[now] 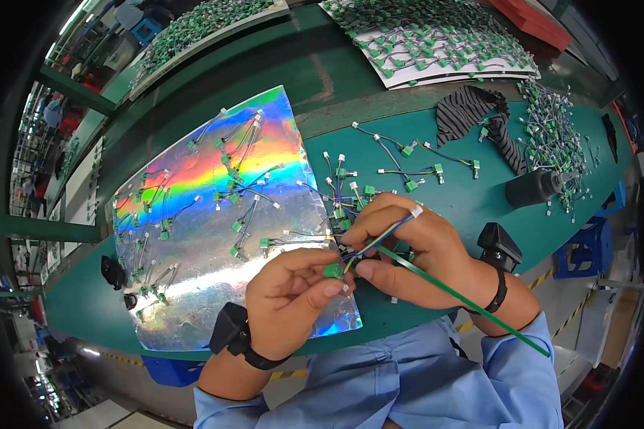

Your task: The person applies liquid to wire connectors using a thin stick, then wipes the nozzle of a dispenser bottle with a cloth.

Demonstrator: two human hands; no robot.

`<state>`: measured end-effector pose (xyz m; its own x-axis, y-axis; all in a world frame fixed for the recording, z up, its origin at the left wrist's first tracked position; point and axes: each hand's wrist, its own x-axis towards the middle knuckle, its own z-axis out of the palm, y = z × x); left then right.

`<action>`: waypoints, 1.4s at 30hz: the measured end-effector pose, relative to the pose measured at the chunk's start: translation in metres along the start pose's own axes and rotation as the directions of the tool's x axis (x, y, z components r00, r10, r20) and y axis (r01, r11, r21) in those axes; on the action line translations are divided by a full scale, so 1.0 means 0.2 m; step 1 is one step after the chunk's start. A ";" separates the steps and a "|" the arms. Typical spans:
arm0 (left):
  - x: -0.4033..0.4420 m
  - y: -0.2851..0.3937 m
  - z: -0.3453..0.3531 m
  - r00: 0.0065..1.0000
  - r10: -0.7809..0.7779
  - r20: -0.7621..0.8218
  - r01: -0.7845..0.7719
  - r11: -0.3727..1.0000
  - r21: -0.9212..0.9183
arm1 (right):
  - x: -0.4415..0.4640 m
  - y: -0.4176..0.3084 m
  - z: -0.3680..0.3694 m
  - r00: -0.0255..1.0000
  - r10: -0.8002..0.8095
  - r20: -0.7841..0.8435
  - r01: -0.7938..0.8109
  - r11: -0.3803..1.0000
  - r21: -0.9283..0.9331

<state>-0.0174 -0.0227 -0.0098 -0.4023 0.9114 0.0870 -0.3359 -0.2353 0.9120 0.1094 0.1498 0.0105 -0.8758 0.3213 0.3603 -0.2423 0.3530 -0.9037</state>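
Observed from beside the bench: landmark, the shiny sheet. The piece in hand, a green connector block with thin wires and a white plug, is held just above the sheet's right edge. Left hand: thumb and forefinger pinching the block. Right hand: drawn in close, seemingly pinching the wires near the block, a thin green strip lodged in the same grip; exact fingertip contact hidden. Similar wired pieces lie on the sheet and to its right; further right of it, a black bottle and a striped cloth. Handling, my estimate: very light; block stiff and small, liable to slip or twist; wires soft, giving no support; wire joints probably the fragile spot. Best hold: across the block's sides, with the wires only guided, never tugged.
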 end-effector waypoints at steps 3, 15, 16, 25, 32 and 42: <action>0.01 -0.01 0.00 0.991 -0.116 0.060 0.125 0.976 -0.177 | 0.01 0.00 -0.01 0.998 0.001 0.069 0.000 1.000 -0.019; 0.01 -0.02 -0.01 0.971 -0.201 0.127 0.231 0.927 -0.297 | 0.01 -0.01 -0.04 0.988 0.065 0.142 -0.062 0.998 -0.023; 0.01 -0.01 -0.01 0.971 -0.200 0.128 0.229 0.931 -0.283 | 0.01 -0.01 -0.04 0.988 0.055 0.142 -0.053 0.998 -0.015; 0.01 0.00 0.00 0.959 -0.267 0.096 0.284 0.913 -0.293 | 0.03 0.02 -0.03 0.973 -0.200 0.117 0.217 0.963 -0.161; 0.02 0.01 0.01 0.956 -0.281 0.085 0.294 0.909 -0.297 | 0.02 0.04 -0.03 0.969 -0.231 0.089 0.242 0.958 -0.156; 0.02 0.02 0.00 0.922 -0.360 0.144 0.386 0.885 -0.260 | 0.03 0.02 -0.01 0.957 -0.283 0.064 0.290 0.936 -0.201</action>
<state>-0.0197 -0.0202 -0.0059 -0.1275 0.9735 -0.1900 -0.6744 0.0554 0.7363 0.1039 0.1545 0.0091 -0.7961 0.1515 0.5859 -0.3969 0.6001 -0.6945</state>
